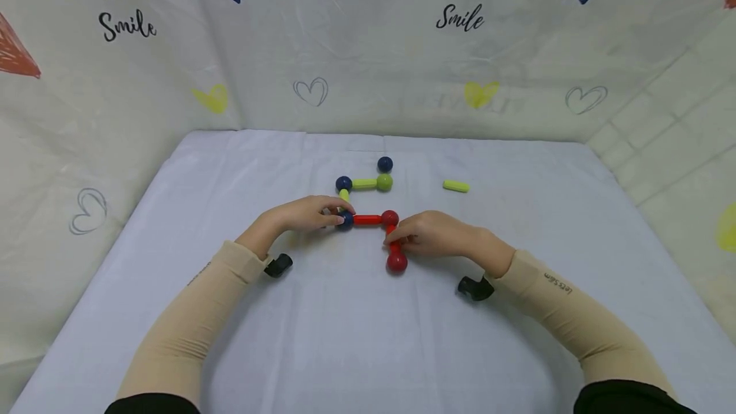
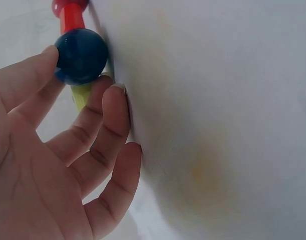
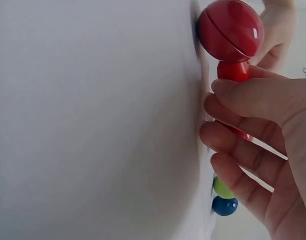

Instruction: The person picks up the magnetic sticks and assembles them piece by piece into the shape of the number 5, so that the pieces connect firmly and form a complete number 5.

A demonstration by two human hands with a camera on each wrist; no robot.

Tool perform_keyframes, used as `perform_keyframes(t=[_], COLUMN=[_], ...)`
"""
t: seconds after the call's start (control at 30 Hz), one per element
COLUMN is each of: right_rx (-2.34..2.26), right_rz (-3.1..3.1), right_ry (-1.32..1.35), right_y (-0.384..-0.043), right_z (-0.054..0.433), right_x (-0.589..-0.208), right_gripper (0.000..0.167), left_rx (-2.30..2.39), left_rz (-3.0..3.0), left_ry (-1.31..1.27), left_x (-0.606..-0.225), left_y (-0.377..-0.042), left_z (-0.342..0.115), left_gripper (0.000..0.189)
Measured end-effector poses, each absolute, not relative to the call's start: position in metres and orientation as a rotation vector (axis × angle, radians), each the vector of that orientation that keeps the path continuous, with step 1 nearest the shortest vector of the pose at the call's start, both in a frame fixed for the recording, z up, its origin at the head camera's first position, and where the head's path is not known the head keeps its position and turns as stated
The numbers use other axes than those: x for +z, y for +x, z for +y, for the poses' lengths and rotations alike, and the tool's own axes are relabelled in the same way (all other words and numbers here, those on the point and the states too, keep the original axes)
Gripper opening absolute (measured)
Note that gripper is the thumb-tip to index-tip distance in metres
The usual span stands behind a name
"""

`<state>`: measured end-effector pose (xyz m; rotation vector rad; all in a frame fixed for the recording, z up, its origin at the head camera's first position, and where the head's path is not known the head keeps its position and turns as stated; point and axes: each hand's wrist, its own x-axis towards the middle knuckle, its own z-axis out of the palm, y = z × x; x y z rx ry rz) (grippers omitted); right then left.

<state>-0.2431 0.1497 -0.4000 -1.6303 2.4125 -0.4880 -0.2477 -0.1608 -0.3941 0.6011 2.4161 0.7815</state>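
My left hand (image 1: 310, 213) pinches a dark blue ball (image 2: 82, 56) between thumb and fingers. A red rod (image 1: 367, 220) runs from that ball to a red ball (image 1: 390, 218). My right hand (image 1: 434, 234) holds a second red rod (image 3: 233, 71), which ends in a nearer red ball (image 3: 231, 30). Behind the left fingers, a short yellow-green rod (image 1: 344, 195) leads up to another blue ball (image 1: 344, 184). From there a yellow-green rod (image 1: 365, 183) reaches a green ball (image 1: 384, 182). A third blue ball (image 1: 384, 164) sits just behind the green one; whether they are joined, I cannot tell.
A loose yellow-green rod (image 1: 456, 186) lies on the white-covered table (image 1: 356, 337), right of the chain. Behind the table hangs a pale backdrop (image 1: 379, 43) printed with hearts. Black wrist cameras, such as the right one (image 1: 476, 288), jut from both sleeves.
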Motion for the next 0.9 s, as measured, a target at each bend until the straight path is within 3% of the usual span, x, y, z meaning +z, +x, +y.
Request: perform_keyframes(t=[0.9], right_rx=[-0.653], right_rz=[2.650], right_ry=[-1.247], right_y=[-0.264], right_z=[0.182], right_x=[-0.388], right_gripper=[0.037], left_rx=[0.840], left_rz=[2.385], left_ry=[0.581], left_x=[-0.395], left_y=[-0.245], left_z=[-0.165], left_gripper=[0.039])
